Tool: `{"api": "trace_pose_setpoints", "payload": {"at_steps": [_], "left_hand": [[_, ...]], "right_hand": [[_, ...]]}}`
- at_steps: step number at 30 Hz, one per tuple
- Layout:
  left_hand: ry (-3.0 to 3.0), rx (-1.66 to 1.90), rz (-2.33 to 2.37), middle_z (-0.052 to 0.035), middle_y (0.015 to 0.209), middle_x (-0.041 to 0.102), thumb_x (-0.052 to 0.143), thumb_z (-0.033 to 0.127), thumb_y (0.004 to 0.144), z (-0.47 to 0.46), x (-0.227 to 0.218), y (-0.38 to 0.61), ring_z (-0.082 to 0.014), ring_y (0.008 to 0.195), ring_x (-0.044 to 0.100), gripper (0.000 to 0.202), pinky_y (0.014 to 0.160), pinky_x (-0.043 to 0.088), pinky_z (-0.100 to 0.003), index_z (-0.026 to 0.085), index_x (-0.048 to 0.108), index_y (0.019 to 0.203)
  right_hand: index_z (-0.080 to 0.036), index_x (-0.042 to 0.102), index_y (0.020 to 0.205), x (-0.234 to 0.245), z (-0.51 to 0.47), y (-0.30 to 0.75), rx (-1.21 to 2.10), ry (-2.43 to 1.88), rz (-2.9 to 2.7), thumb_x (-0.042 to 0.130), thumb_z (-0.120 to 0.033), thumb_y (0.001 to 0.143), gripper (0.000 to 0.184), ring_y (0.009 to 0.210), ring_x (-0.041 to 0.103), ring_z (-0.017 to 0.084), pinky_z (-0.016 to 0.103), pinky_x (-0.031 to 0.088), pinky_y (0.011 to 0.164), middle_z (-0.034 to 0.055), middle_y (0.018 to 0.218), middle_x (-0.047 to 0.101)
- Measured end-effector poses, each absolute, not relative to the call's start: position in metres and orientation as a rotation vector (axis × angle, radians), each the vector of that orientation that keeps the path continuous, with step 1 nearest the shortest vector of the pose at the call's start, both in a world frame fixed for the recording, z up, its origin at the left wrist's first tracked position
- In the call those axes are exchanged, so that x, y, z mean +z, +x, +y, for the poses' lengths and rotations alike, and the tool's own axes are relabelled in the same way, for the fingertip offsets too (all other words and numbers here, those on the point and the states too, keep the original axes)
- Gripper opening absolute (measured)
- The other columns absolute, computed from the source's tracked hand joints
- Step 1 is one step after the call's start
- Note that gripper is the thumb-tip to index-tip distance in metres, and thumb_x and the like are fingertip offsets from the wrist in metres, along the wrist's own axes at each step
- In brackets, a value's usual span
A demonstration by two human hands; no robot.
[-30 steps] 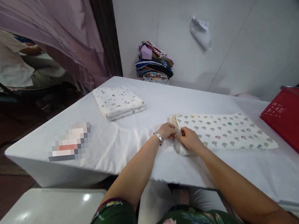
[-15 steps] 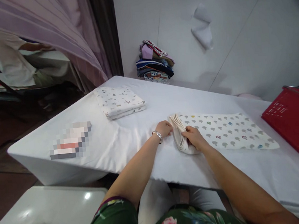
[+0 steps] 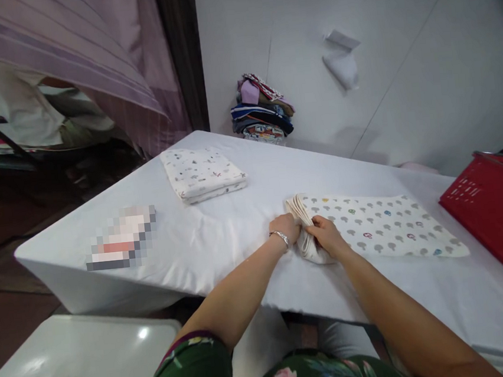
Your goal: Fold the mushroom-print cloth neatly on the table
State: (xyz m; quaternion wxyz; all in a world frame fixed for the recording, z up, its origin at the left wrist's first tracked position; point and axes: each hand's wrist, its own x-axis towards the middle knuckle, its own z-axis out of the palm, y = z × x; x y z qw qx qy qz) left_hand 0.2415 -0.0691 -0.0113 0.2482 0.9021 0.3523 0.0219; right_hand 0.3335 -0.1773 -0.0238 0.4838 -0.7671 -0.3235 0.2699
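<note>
the mushroom cloth [image 3: 388,223] lies flat on the table [image 3: 225,238], its layered end at the left hand [image 3: 286,228], whose hidden fingertips leave its grip unclear, while the right hand [image 3: 327,236] pinches that end, probably to hold the folds together.

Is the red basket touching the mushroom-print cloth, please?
No, a strip of the white tablecloth shows between the red basket and the mushroom-print cloth.

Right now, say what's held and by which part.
The right hand grips the mushroom-print cloth by its layered end; the left hand touches it, grip unclear.
</note>
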Motion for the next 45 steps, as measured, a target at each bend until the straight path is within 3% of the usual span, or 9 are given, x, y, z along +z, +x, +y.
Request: {"api": "trace_pose_setpoints", "payload": {"at_steps": [7, 10, 15, 21, 30, 38, 45], "left_hand": [[2.239, 0.29, 0.929, -0.0092, 0.087, 0.067, 0.053, 0.026, 0.073, -0.067, -0.016, 0.242, -0.0243, 0.087, 0.062, 0.012, 0.073, 0.046, -0.033, 0.018, 0.056, 0.081], [1.956, 0.312, 0.9, -0.0042, 0.076, 0.064, 0.058, 0.022, 0.07, -0.065, -0.021, 0.247, -0.0191, 0.074, 0.063, 0.009, 0.066, 0.048, -0.028, 0.018, 0.052, 0.075], [1.754, 0.259, 0.914, 0.0011, 0.073, 0.062, 0.058, 0.019, 0.072, -0.057, -0.029, 0.251, -0.0116, 0.053, 0.058, 0.024, 0.051, 0.046, -0.023, 0.019, 0.048, 0.094], [1.757, 0.289, 0.977, -0.0016, 0.078, 0.063, 0.066, 0.017, 0.064, -0.052, -0.027, 0.246, -0.0129, 0.055, 0.059, 0.043, 0.053, 0.048, -0.024, 0.019, 0.045, 0.102], [1.34, 0.221, 0.884, 0.003, 0.065, 0.058, 0.066, 0.022, 0.071, -0.052, -0.009, 0.241, -0.012, 0.052, 0.057, 0.048, 0.055, 0.053, -0.029, 0.016, 0.041, 0.111], [1.435, 0.177, 0.832, 0.0005, 0.065, 0.061, 0.072, 0.046, 0.066, -0.049, -0.006, 0.234, -0.0141, 0.053, 0.059, 0.062, 0.054, 0.053, -0.029, 0.015, 0.041, 0.111], [1.477, 0.217, 0.881, 0.0024, 0.063, 0.058, 0.07, 0.038, 0.07, -0.046, -0.024, 0.239, -0.0118, 0.051, 0.057, 0.041, 0.05, 0.051, -0.025, 0.017, 0.044, 0.094]], "right_hand": [[-0.018, 0.056, 0.077, -0.025, -0.177, 0.334, 0.58, -1.882, -0.825, 0.054, -0.032, 0.067, 0.017, 0.054, 0.049, 0.012, 0.022, 0.033, 0.046, -0.0028, 0.061, 0.057], [-0.018, 0.056, 0.081, -0.024, -0.176, 0.332, 0.553, -1.88, -0.838, 0.054, -0.032, 0.067, 0.02, 0.056, 0.05, 0.013, 0.022, 0.035, 0.048, -0.0019, 0.063, 0.058], [-0.019, 0.055, 0.09, -0.022, -0.177, 0.33, 0.572, -1.899, -0.841, 0.053, -0.035, 0.069, 0.026, 0.053, 0.05, 0.013, 0.022, 0.034, 0.047, -0.002, 0.065, 0.06], [-0.02, 0.054, 0.093, -0.019, -0.174, 0.326, 0.459, -2.015, -0.919, 0.05, -0.033, 0.071, 0.025, 0.052, 0.049, 0.013, 0.022, 0.032, 0.048, -0.0035, 0.06, 0.057], [-0.021, 0.051, 0.089, -0.007, -0.168, 0.313, 0.307, -2.261, -1.037, 0.048, -0.026, 0.075, 0.016, 0.06, 0.051, 0.015, 0.023, 0.029, 0.053, -0.0007, 0.067, 0.059], [-0.017, 0.051, 0.099, -0.007, -0.165, 0.307, 0.229, -2.411, -1.255, 0.048, -0.03, 0.08, 0.023, 0.068, 0.055, 0.019, 0.026, 0.027, 0.055, 0.0084, 0.08, 0.064], [-0.021, 0.062, 0.1, 0.0, -0.176, 0.315, 0.53, -2.039, -1.244, 0.046, -0.045, 0.082, 0.034, 0.06, 0.052, 0.015, 0.026, 0.036, 0.055, -0.0004, 0.067, 0.06]]}}
